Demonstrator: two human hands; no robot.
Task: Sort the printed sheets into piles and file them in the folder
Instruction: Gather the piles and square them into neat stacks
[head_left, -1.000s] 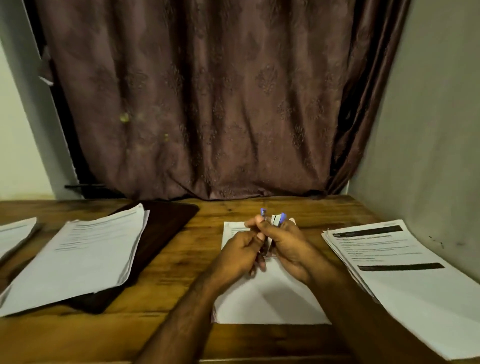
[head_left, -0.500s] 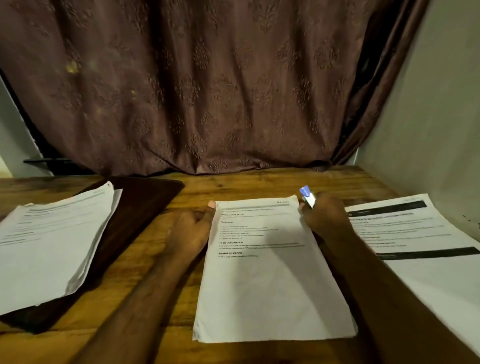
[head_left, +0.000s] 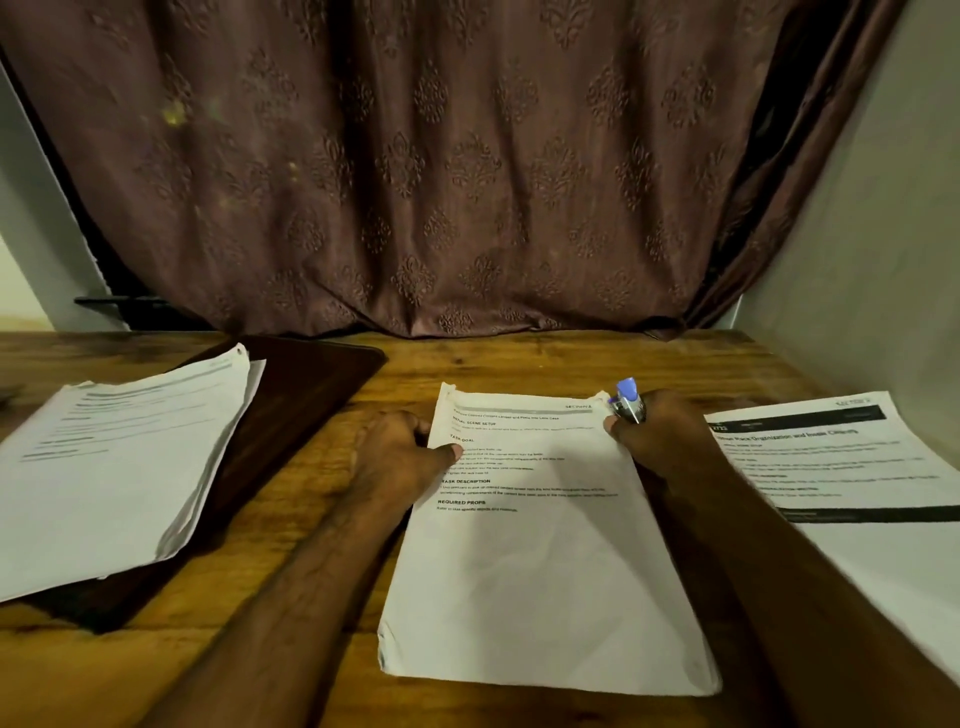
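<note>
A pile of printed sheets (head_left: 545, 566) lies in the middle of the wooden table (head_left: 493, 364). My left hand (head_left: 400, 452) holds its upper left edge, thumb on the top sheet. My right hand (head_left: 660, 436) rests at the pile's upper right corner and grips a small blue-tipped tool (head_left: 629, 402), perhaps a stapler. A second pile (head_left: 114, 467) lies at the left on a dark brown folder (head_left: 306, 395). A third pile with black header bars (head_left: 857, 467) lies at the right.
A brown patterned curtain (head_left: 441, 166) hangs behind the table's far edge. A grey wall (head_left: 872, 234) stands close on the right. Bare wood shows between the piles and along the near edge.
My hands were together over the middle pile working the blue-tipped tool; they have parted to the pile's two upper corners. The view has moved closer and slightly right.
</note>
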